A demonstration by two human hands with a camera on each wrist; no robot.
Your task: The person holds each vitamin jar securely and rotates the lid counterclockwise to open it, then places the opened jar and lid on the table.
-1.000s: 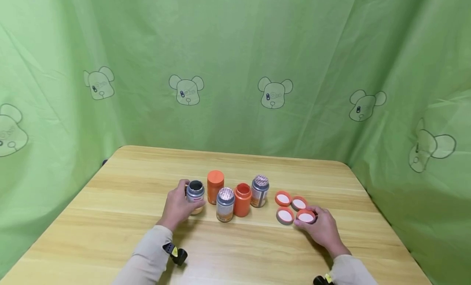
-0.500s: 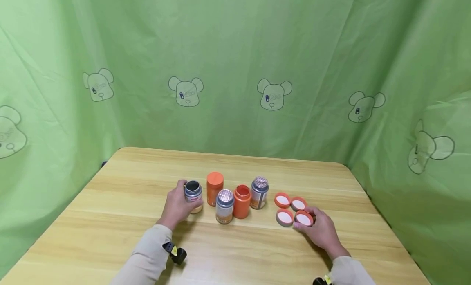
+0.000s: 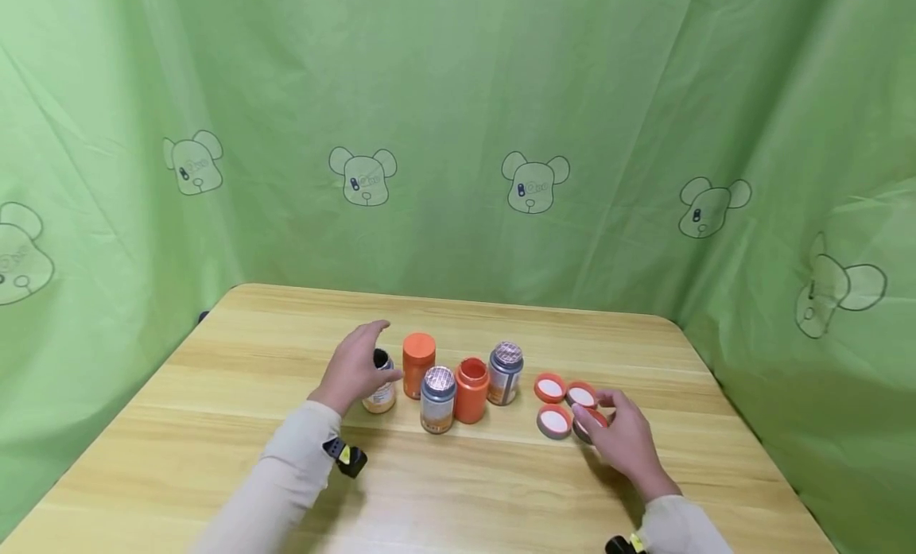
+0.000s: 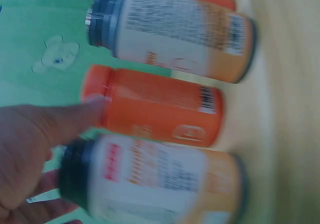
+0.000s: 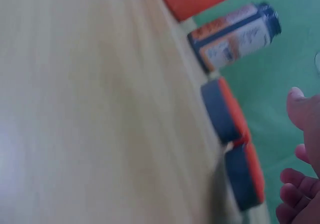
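My left hand (image 3: pixel 349 373) hovers over an uncapped grey jar (image 3: pixel 381 398), thumb and fingers spread around its neck without gripping it. The left wrist view shows the white-and-orange label (image 4: pixel 150 179) of that jar, with my thumb passing in front of a capped orange jar (image 4: pixel 160 106). On the right, my right hand (image 3: pixel 628 439) is just above an upturned orange-and-grey lid (image 3: pixel 582 432), fingers relaxed and partly covering it. In the right wrist view the fingers are apart from the nearest lid (image 5: pixel 244 176).
A foil-sealed grey jar (image 3: pixel 438 407), an uncapped orange jar (image 3: pixel 471 401) and another foil-sealed grey jar (image 3: pixel 504 379) stand mid-table. Three more upturned lids lie beside the right hand, one in front (image 3: pixel 541 429). A green curtain (image 3: pixel 458 244) hangs behind the wooden table (image 3: pixel 458 490).
My left hand has let go of the uncapped grey jar and risen, its fingers opening. My right hand has let go of the lid and lifted slightly.
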